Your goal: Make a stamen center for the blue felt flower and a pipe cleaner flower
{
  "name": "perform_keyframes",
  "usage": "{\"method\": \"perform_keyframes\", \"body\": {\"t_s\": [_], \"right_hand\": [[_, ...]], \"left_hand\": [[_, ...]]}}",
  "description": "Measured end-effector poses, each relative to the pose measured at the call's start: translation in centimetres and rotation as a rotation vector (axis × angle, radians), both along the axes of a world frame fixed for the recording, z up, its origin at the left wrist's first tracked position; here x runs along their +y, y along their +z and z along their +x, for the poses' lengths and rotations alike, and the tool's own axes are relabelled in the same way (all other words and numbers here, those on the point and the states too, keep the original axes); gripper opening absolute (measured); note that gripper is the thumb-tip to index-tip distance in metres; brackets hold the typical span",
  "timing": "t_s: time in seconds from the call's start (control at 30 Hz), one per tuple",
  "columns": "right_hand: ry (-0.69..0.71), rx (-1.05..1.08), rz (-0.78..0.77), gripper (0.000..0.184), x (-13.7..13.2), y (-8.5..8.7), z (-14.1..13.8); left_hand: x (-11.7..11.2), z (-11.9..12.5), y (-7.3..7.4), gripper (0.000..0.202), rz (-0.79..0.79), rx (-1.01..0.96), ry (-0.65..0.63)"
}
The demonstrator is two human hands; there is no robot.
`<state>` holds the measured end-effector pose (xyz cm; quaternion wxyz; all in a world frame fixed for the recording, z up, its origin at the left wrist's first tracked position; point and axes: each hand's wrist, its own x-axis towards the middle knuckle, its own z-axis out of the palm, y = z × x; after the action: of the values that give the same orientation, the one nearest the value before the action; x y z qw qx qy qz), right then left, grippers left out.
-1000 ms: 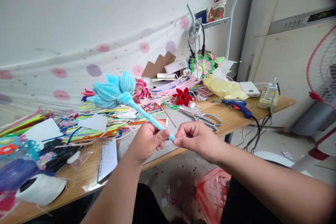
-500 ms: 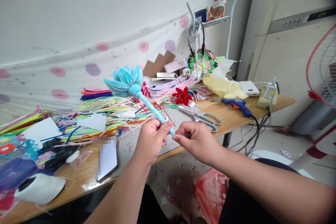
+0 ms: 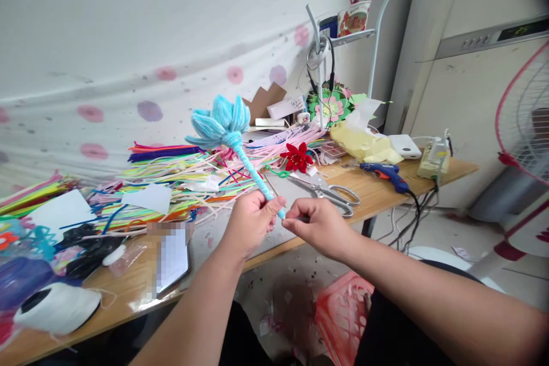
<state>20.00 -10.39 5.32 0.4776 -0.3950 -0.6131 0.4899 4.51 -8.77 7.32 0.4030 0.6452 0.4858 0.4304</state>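
A light-blue pipe-cleaner flower is held up over the table's front edge, its wrapped stem slanting down to the right. My left hand is closed around the lower stem, thumb on top. At the stem's bottom end, my right hand pinches with thumb and forefinger. Whether it grips the stem tip or a loose end of the wrapping, I cannot make out. Behind my hands lie silver scissors and a red pipe-cleaner flower.
Bundles of coloured pipe cleaners cover the table's back left. A thread spool and a phone lie near the front left. To the right are a blue glue gun, a power strip and a fan. Below stands a red basket.
The blue flower head has swung right and turned more upright. Both hands stay close together at the stem's lower end. The view has shifted slightly.
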Motion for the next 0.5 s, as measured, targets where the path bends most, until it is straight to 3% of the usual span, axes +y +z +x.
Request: {"method": "perform_keyframes", "body": {"t_s": [0.07,0.13,0.2,0.23,0.4,0.5], "right_hand": [[0.145,0.07,-0.101,0.023,0.1,-0.3,0.1],[0.324,0.164,-0.188,0.031,0.0,-0.5,0.1],[0.387,0.179,-0.144,0.033,-0.2,-0.6,0.1],[0.358,0.14,-0.063,0.031,-0.3,-0.5,0.0],[0.025,-0.182,0.517,0.017,-0.6,-0.2,0.1],[-0.081,-0.24,0.652,0.019,-0.6,-0.2,0.2]], "left_hand": [[0.0,-0.4,0.7,0.032,-0.021,0.043,-0.148],[0.1,-1.0,1.6,0.029,-0.054,0.065,-0.379],[0.1,-1.5,2.3,0.028,-0.076,0.071,-0.542],[0.1,-1.6,2.4,0.028,-0.077,0.066,-0.559],[-0.3,-1.0,2.0,0.025,-0.065,0.051,-0.287],[-0.9,-0.4,1.7,0.022,-0.057,0.083,-0.162]]}}
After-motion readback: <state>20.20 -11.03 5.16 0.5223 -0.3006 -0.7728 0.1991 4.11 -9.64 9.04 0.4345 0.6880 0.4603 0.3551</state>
